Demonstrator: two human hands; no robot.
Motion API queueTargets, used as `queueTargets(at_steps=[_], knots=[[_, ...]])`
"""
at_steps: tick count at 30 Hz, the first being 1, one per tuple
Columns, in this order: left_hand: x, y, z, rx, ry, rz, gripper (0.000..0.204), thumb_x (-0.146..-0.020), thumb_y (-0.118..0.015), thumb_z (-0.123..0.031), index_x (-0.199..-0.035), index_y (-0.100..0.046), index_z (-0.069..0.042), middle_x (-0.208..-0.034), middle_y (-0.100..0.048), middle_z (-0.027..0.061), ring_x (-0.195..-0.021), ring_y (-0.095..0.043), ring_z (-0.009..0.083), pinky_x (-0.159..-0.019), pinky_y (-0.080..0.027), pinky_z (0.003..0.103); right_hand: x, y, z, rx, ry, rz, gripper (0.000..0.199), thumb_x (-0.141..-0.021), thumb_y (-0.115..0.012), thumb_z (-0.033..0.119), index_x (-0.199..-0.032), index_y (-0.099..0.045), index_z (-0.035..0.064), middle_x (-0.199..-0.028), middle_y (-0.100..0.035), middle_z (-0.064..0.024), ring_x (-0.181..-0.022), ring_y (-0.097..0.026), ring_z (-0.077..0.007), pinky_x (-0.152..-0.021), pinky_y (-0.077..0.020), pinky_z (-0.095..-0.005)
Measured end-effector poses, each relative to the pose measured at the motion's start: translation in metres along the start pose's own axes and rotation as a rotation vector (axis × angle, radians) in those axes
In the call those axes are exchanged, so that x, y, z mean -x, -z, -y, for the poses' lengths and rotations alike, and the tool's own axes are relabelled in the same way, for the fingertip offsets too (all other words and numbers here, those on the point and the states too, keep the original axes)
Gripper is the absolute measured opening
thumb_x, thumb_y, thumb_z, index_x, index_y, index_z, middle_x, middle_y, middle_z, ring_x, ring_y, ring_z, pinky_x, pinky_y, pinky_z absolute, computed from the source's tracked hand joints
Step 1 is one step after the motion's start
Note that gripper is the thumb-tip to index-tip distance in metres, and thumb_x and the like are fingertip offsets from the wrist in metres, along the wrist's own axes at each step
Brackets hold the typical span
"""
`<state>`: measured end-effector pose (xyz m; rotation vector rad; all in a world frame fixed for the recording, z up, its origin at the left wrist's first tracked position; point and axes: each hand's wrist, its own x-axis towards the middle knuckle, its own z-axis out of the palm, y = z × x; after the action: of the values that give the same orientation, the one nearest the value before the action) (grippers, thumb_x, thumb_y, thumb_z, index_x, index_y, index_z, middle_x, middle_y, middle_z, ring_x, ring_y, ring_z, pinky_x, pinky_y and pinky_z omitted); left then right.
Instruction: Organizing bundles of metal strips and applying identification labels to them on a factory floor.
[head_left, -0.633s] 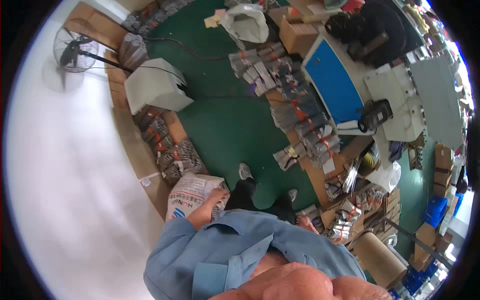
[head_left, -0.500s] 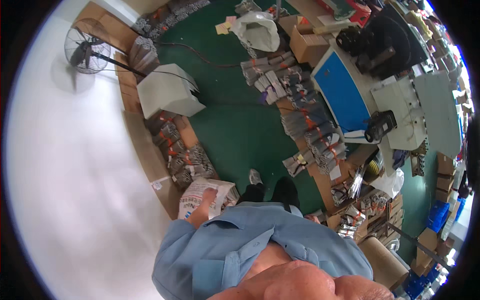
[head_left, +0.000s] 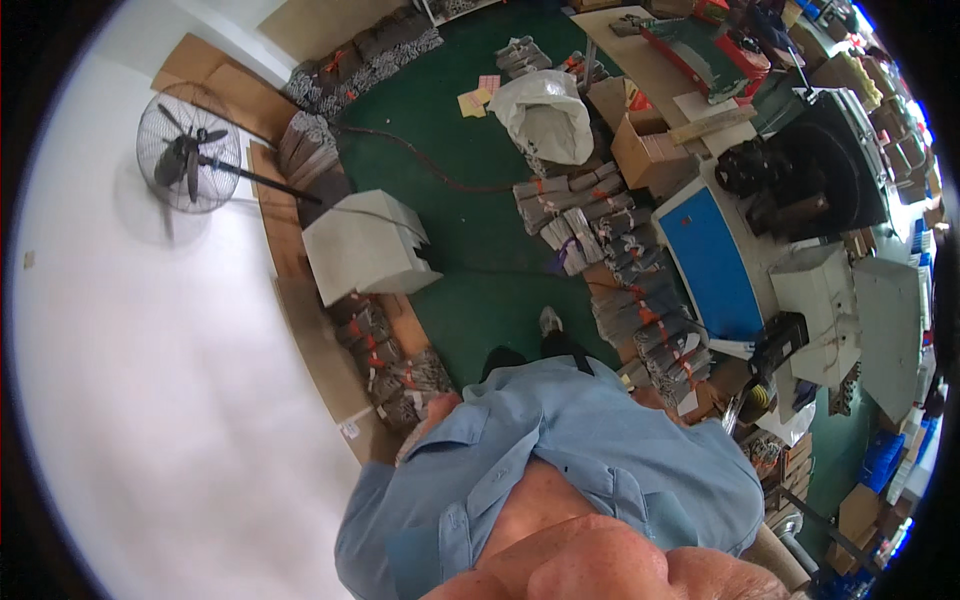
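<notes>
At my left side, my left hand [head_left: 441, 406] hangs low next to grey bundles [head_left: 410, 375] stacked by the wall. Its fingers are too small and partly covered by my blue shirt, so their pose is unclear. My right hand [head_left: 650, 397] shows only in part beyond the shirt front, near grey bundles tied with orange strips [head_left: 672, 350]. Whether it holds anything is hidden. One shoe [head_left: 550, 320] shows ahead of me on the green floor.
A fan [head_left: 188, 150] and a white box-shaped housing [head_left: 360, 245] stand on the left. Further bundles [head_left: 575, 240] line the right side of the aisle, beside a blue-panelled bench [head_left: 710, 265]. Ahead are an open white sack [head_left: 545, 115] and a cardboard box [head_left: 645, 150].
My body has moved forward along the aisle. My left hand, earlier over a printed white sack, is now beside the grey bundles, and that sack has mostly gone behind my shirt.
</notes>
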<state>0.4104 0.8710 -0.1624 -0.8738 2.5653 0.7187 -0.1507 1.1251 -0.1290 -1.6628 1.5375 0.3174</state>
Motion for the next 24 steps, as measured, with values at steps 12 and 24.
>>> queueTargets(at_steps=[12, 24], knots=[[-0.116, 0.075, 0.182, 0.394, 0.431, -0.070, 0.017, -0.084, -0.059, -0.021, -0.098, -0.066, -0.012, -0.093, -0.068, 0.0134, -0.086, -0.067, 0.0342, -0.075, -0.052, 0.046, -0.301, 0.392, -0.033, -0.863, -0.500, -0.637, 0.031, -0.092, -0.050, 0.022, -0.109, -0.065, 0.0021, -0.087, -0.068, -0.0121, -0.085, -0.065, -0.0245, -0.070, -0.0505, -0.0347], [-0.333, 0.527, 0.375, 0.892, 0.654, -0.516, 0.035, -0.091, -0.063, -0.024, -0.117, -0.060, -0.001, -0.094, -0.069, 0.0115, -0.084, -0.066, 0.0231, -0.073, -0.052, 0.039, -0.458, 0.483, 0.086, -0.801, -0.402, -0.434, 0.026, -0.091, -0.058, 0.021, -0.109, -0.065, 0.0041, -0.088, -0.069, -0.0139, -0.083, -0.066, -0.0263, -0.071, -0.0522, -0.0369]])
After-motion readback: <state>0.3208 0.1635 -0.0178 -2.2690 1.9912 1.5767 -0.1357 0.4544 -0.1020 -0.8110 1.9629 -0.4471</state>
